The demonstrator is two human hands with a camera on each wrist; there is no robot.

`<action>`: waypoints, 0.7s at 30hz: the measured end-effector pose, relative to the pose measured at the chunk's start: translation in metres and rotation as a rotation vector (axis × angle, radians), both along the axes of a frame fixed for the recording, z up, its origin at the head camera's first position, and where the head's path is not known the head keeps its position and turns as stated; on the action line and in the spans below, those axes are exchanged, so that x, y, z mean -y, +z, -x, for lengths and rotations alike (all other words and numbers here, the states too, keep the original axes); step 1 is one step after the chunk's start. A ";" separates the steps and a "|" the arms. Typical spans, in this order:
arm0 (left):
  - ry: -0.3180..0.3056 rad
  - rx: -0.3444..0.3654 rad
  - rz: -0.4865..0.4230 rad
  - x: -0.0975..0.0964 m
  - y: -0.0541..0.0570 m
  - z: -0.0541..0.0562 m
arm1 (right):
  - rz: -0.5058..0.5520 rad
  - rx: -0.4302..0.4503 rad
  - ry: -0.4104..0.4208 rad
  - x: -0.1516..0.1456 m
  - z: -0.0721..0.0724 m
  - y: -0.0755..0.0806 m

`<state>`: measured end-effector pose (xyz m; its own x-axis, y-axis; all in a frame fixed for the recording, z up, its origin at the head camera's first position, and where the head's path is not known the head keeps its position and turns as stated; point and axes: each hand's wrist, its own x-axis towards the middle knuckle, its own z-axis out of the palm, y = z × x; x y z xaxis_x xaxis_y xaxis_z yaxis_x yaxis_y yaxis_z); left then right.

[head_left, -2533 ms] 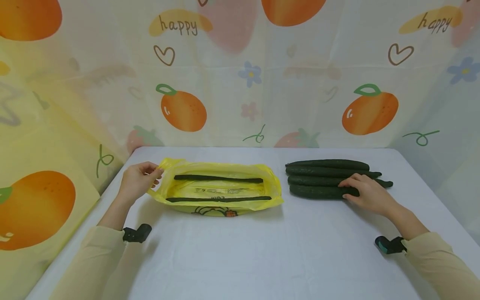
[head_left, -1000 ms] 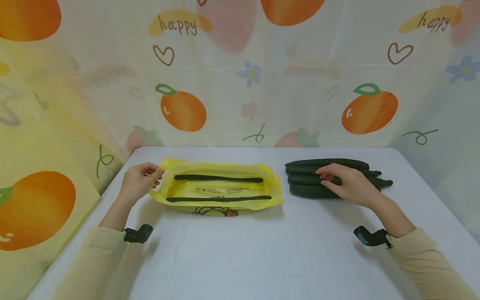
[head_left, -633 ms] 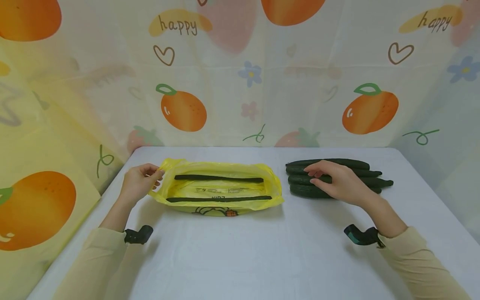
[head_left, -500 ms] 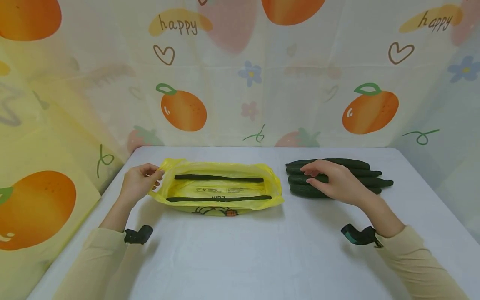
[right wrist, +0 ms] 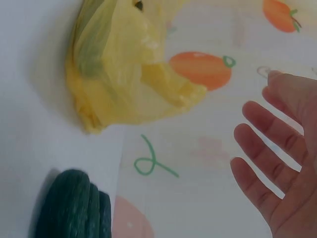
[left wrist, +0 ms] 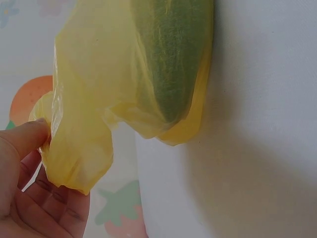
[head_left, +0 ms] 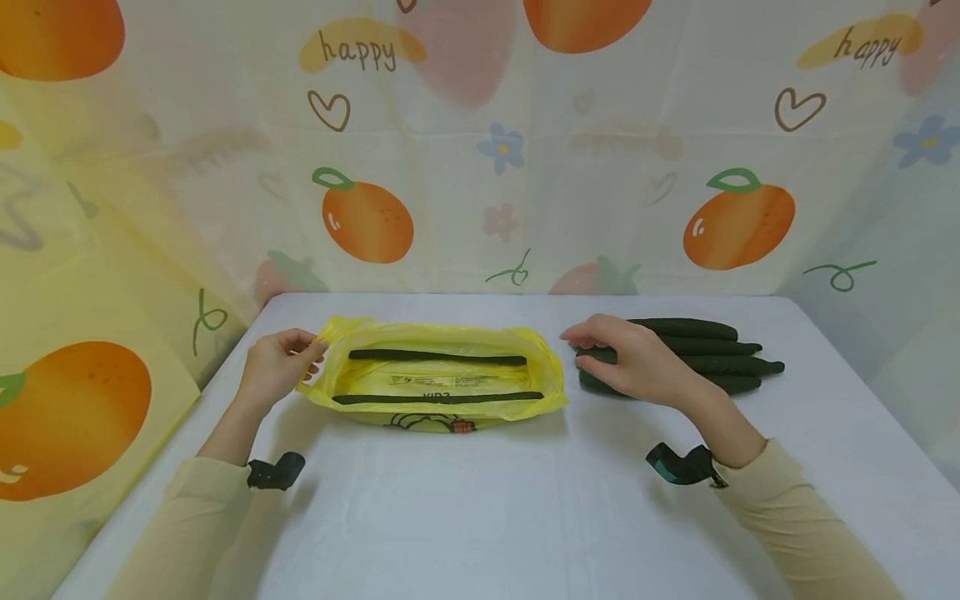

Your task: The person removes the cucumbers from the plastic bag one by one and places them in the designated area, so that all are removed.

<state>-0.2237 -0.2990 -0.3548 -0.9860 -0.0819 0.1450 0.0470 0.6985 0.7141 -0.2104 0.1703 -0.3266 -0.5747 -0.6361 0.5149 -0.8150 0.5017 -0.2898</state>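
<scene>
A yellow plastic bag (head_left: 553, 371) lies with its mouth spread at mid-table, two long dark strips along its inner sides. My left hand (head_left: 273, 371) pinches its left corner between thumb and fingers, also seen on the bag (left wrist: 81, 144) in the left wrist view. A green patch shows through the plastic there; whether print or contents, I cannot tell. Several dark green cucumbers (head_left: 720, 365) lie side by side right of the bag. Over their left ends hovers my right hand (head_left: 637, 358), fingers loosely bent and holding nothing. In the right wrist view its fingers (right wrist: 267, 166) are spread apart.
A white cloth covers the table (head_left: 480, 517). Behind it hangs a fruit-printed curtain (head_left: 450, 150), and a yellow-tinted side drape (head_left: 67, 292) is at the left. Each wrist carries a dark camera mount (head_left: 276, 471).
My right hand has let the cucumbers be and moved leftward across them, toward the bag's right end. The left hand, bag and cucumbers stay in place.
</scene>
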 end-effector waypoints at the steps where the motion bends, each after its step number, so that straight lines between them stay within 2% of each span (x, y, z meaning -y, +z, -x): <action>1: 0.001 0.001 0.001 0.000 0.000 0.000 | 0.000 0.004 0.007 0.004 0.000 0.000; 15: 0.007 0.000 -0.008 0.001 -0.002 0.000 | -0.004 0.081 0.066 0.061 0.006 -0.001; 21: 0.011 0.000 -0.001 0.002 -0.002 -0.001 | -0.025 0.171 0.072 0.083 0.011 -0.005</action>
